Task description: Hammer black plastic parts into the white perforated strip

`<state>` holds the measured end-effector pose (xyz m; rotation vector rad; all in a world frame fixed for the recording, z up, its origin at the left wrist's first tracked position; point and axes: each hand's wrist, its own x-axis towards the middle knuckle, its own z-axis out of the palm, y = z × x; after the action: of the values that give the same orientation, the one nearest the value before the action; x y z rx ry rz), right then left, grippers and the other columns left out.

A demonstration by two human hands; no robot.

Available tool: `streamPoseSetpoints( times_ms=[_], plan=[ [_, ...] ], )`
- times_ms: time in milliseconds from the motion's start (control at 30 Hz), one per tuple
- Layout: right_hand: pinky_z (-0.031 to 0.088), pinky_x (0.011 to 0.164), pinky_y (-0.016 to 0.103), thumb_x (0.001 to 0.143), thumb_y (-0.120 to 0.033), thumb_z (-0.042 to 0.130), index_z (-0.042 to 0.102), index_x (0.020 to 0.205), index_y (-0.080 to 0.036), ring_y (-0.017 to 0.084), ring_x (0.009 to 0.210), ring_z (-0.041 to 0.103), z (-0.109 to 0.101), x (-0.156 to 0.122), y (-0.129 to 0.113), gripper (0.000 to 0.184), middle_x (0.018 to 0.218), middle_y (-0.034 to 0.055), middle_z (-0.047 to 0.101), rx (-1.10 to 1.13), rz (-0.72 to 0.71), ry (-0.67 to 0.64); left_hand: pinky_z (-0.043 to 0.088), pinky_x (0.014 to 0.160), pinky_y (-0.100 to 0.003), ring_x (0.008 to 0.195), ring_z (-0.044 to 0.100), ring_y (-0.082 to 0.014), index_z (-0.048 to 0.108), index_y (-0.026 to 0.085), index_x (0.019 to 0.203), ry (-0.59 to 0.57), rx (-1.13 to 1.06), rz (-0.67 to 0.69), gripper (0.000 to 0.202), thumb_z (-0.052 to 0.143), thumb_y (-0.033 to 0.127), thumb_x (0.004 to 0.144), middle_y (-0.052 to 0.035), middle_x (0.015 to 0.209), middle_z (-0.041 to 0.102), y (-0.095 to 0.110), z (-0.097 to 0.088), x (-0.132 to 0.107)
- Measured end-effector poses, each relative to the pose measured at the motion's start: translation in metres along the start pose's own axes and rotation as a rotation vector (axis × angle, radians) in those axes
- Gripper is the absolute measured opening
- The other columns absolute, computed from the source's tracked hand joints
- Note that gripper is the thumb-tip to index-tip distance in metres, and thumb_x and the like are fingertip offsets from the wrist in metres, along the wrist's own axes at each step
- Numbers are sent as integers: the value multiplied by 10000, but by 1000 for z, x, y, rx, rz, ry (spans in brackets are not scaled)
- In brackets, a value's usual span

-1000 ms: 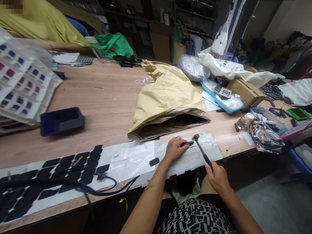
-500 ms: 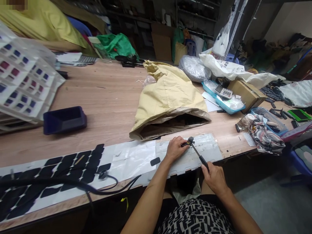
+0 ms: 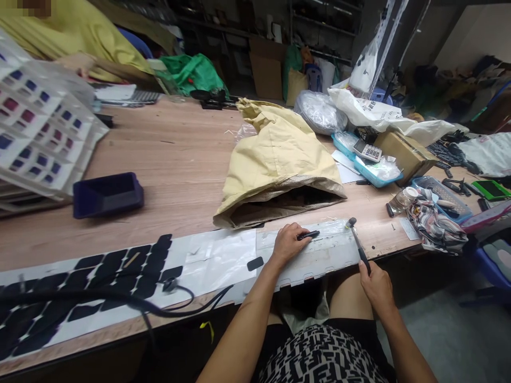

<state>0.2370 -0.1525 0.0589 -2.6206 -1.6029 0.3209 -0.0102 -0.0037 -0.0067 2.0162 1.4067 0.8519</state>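
My left hand (image 3: 288,243) is closed on one end of a small, narrow black piece (image 3: 310,234), its exact kind too small to make out. The piece lies over a clear-wrapped pale board (image 3: 331,247) along the table's front edge. To the right, my right hand (image 3: 377,287) is wrapped round the black handle of a small hammer (image 3: 357,240). The hammer's head rests on or just above the board's right end, apart from the black piece. Just behind my left hand lies a yellow fabric sack (image 3: 281,151), its dark mouth facing me.
Rows of black pads (image 3: 115,271) lie on white sheeting at left, with a black cable (image 3: 120,301) across them. A dark blue tray (image 3: 107,196) stands behind. Blue baskets (image 3: 443,194) and a cardboard box (image 3: 405,154) crowd the right. Across the table sits a person in yellow (image 3: 91,40).
My right hand has swung the hammer to the right, away from the black piece. My left hand stays in place with the piece. The other person's hand has come into sight.
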Motion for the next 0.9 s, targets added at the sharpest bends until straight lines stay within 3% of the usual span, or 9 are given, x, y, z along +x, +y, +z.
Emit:
streamPoseSetpoints(
  times_ms=[133, 233, 433, 533, 633, 733, 800, 900],
  plan=[
    [350, 613, 267, 991, -456, 358, 667, 915, -177, 233, 767, 682, 2, 3, 5, 423, 855, 132, 728, -50, 75, -15, 436, 826, -339, 864, 575, -202, 747, 247, 890, 14, -54, 20, 156, 676, 323, 774, -22, 826, 647, 3, -4, 1],
    [370, 632, 274, 999, -438, 351, 657, 948, -168, 242, 789, 689, 5, 5, 3, 411, 875, 144, 730, -63, 91, -31, 455, 707, -300, 757, 570, -171, 735, 221, 927, 8, -204, 33, 207, 662, 353, 786, -31, 823, 620, 15, -15, -13],
    [384, 649, 280, 1002, -437, 345, 646, 950, -167, 247, 798, 693, 11, 6, 6, 407, 871, 144, 730, -53, 56, -31, 452, 616, -294, 677, 573, -169, 727, 270, 941, -138, -291, 120, 198, 612, 398, 843, -35, 753, 635, 48, -30, -95],
    [382, 651, 274, 1005, -426, 342, 645, 934, -163, 238, 792, 691, 14, 8, 8, 408, 862, 140, 729, -40, 54, -25, 457, 612, -291, 679, 597, -172, 725, 277, 934, -211, -202, 126, 195, 586, 395, 865, -36, 733, 641, 46, -16, -135],
    [376, 649, 269, 1005, -424, 345, 646, 933, -160, 228, 786, 688, 16, 9, 9, 407, 861, 137, 729, -31, 56, -21, 473, 638, -291, 721, 625, -182, 715, 263, 1017, -223, -56, 28, 254, 561, 408, 876, -50, 816, 669, 38, 3, -157],
    [371, 647, 267, 1000, -426, 360, 649, 932, -161, 226, 790, 685, 15, 9, 9, 398, 867, 138, 729, -30, 55, -30, 478, 640, -274, 721, 633, -178, 687, 256, 1127, -316, -27, -49, 336, 580, 426, 857, -38, 852, 684, 41, 9, -158],
    [369, 646, 267, 1000, -426, 362, 653, 936, -159, 226, 791, 683, 14, 8, 8, 400, 871, 141, 729, -32, 53, -35, 469, 629, -260, 689, 624, -165, 704, 248, 1091, -376, -102, -32, 320, 594, 426, 849, -23, 793, 683, 51, 5, -148],
    [364, 642, 266, 1002, -426, 355, 655, 940, -158, 226, 788, 682, 14, 8, 8, 407, 865, 141, 728, -26, 57, -34, 459, 634, -251, 662, 609, -146, 734, 226, 976, -305, -243, 17, 257, 594, 404, 855, -15, 742, 684, 66, -5, -114]
  ],
)
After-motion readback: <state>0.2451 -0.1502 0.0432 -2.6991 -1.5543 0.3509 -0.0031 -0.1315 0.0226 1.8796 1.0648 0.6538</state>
